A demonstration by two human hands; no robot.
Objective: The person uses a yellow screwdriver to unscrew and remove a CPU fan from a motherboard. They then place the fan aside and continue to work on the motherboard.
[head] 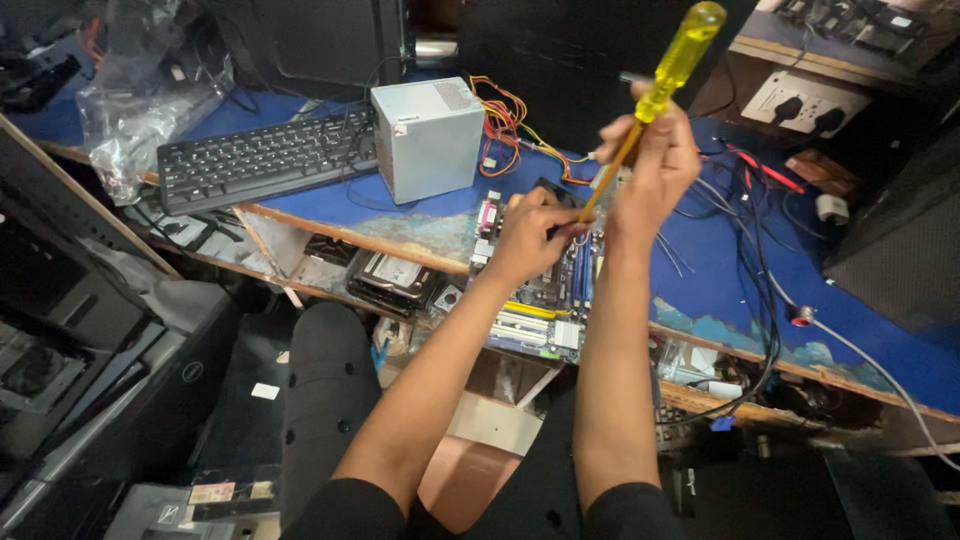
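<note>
My right hand [655, 165] grips a screwdriver [672, 62] with a clear yellow handle, held tilted, its shaft running down-left toward the board. My left hand [528, 232] rests on a computer motherboard [535, 318] and pinches at the spot where the screwdriver's tip meets it. The motherboard lies at the front edge of the blue table [720, 270], with coloured slots and connectors showing below my left wrist. The tip itself is hidden by my left fingers.
A grey power supply box [428, 138] with coloured wires [510, 125] stands behind the board. A black keyboard [262, 158] lies to the left, hard drives [392, 278] on a lower shelf. Black cables [745, 240] trail right. A wall socket plate [808, 103] sits far right.
</note>
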